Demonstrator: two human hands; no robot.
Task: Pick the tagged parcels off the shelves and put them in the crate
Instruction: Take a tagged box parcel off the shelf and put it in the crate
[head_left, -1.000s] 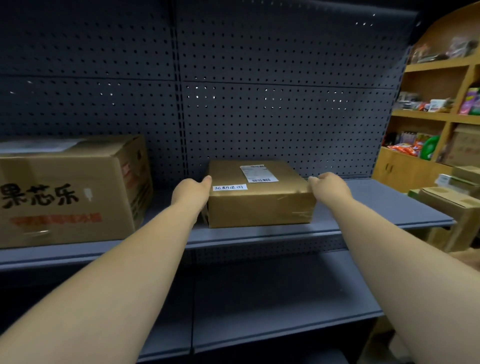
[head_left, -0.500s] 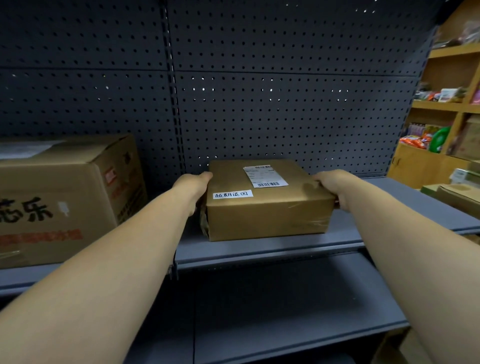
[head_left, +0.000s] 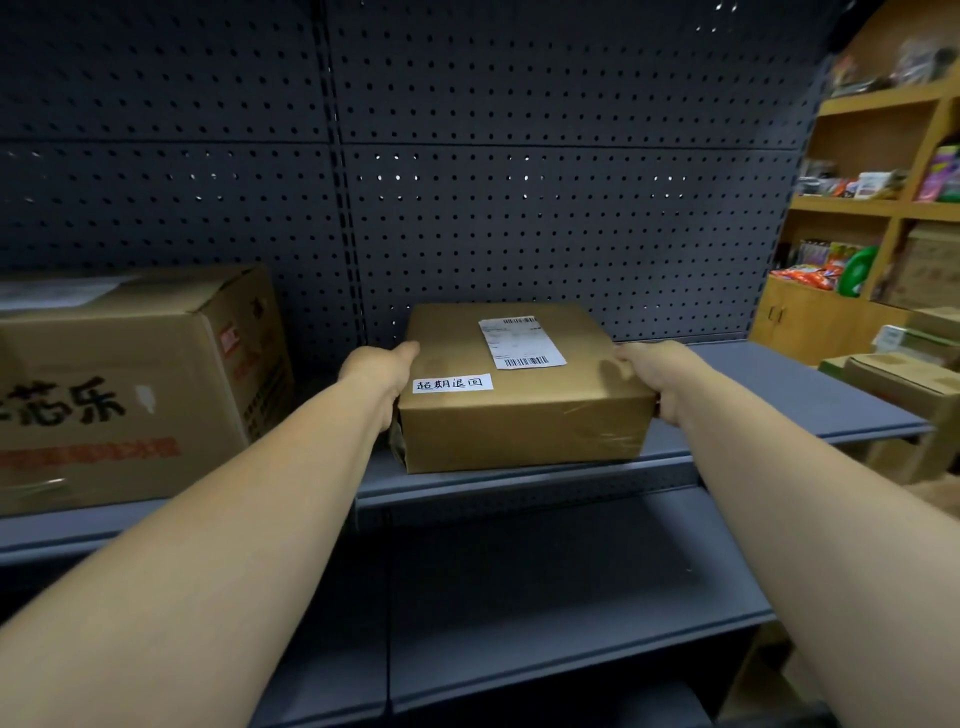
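Both hands clamp the tagged parcel (head_left: 519, 395) from opposite sides: left hand (head_left: 379, 371) on its left face, right hand (head_left: 649, 376) curled round its right edge, a two-sided hold suited to lifting. It sits at the shelf (head_left: 779, 395) front edge; no crate is visible.

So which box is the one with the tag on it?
Look at the dark pegboard shelf. In its middle lies a flat brown parcel, a hand on each side. Unlike the big printed carton to its left, it carries a small handwritten white tag.
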